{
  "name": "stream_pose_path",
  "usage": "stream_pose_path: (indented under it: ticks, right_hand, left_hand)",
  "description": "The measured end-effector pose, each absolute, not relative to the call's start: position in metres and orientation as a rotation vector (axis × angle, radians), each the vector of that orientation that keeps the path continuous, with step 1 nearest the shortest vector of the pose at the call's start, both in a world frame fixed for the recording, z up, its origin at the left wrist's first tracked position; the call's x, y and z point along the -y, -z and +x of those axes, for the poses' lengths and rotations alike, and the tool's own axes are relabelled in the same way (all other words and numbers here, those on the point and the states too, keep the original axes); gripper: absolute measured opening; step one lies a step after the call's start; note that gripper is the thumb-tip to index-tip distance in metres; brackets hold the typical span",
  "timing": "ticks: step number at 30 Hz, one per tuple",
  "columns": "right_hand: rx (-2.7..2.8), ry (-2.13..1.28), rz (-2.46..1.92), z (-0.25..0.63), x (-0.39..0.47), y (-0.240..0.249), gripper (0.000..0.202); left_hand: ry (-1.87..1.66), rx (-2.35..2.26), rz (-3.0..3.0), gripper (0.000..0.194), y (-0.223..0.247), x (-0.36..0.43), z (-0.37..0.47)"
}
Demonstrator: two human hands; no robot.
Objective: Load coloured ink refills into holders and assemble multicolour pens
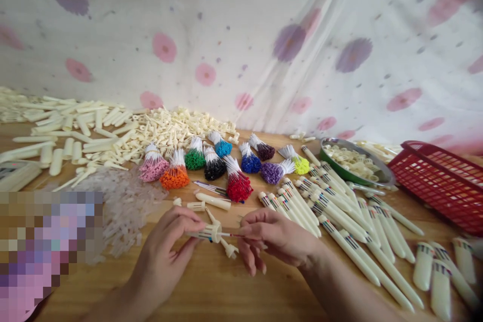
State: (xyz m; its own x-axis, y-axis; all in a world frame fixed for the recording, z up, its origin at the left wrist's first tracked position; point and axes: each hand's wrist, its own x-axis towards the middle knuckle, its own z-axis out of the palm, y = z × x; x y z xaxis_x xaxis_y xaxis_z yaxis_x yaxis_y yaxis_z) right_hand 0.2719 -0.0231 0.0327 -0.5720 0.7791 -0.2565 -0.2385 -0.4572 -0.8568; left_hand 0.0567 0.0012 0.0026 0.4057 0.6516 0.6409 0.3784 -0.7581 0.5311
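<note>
My left hand (166, 244) pinches a cream slotted pen top (215, 233) with coloured pieces showing along it. From the right, my right hand (277, 236) grips a thin ink refill (234, 235), white with a dark red end. Its white end meets the pen top's collar; how deep it sits I cannot tell. Just below and behind lie loose cream pen parts (230, 250) on the wooden table (234, 297). A cream pen barrel (213, 201) lies beyond my hands. Bundles of refills stand further back, among them a red bundle (239, 184) and an orange bundle (175, 176).
Finished-looking multicolour pens (339, 211) cover the right side. Behind them stand a green-sided metal bowl (387, 173) of cream parts and a red plastic basket (437, 176). Clear small tubes (116, 211) and a heap of cream parts (169, 128) lie left. A flowered sheet (226, 35) hangs behind.
</note>
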Motion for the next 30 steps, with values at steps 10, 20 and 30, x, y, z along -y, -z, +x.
stream_pose_path:
  ticks: [10, 20, 30]
  right_hand:
    - [1.683, -1.236, -1.315, 0.244, 0.038, -0.034, 0.051]
    - [2.354, 0.017, -1.829, 0.292, 0.032, -0.015, 0.016]
    - [2.333, 0.158, -1.929, 0.3, 0.034, 0.012, 0.009]
  left_hand:
    - [-1.268, -0.884, 2.323, 0.023, -0.002, 0.001, 0.061]
    - [-1.255, -0.787, 2.216, 0.024, 0.005, -0.007, 0.054]
    - [-1.23, -0.749, 1.861, 0.025, 0.015, -0.004, 0.058]
